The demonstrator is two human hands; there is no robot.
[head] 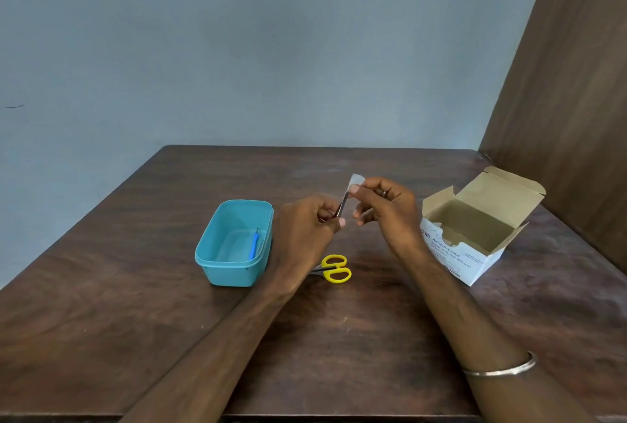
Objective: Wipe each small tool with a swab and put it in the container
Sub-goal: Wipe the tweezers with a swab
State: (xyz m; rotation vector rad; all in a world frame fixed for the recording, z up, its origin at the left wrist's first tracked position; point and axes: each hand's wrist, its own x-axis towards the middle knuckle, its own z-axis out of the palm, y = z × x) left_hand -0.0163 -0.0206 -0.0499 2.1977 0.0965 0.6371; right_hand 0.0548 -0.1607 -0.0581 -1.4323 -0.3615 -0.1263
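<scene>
Both hands are raised together over the middle of the brown table (135,287), a little way to the right of the teal container (210,253). The left hand (305,229) grips the lower end of a slim metal tool (342,206), its fingers curled round it, so the tool tilts up and away. The right hand (386,209) pinches a small white swab (356,180) against the upper end of that tool, thumb and forefinger closed on it; a ring shows on one finger and a metal bangle (502,366) sits on that forearm. Inside the container, towards its right wall, lies a thin tool with a blue handle (253,246). Just right of the container's near corner, partly hidden under the left wrist, a pair of scissors with yellow handles (336,268) lies flat on the table. Well to the right of the container stands an opened cardboard box of alcohol swabs (475,236), its flaps lifted.
</scene>
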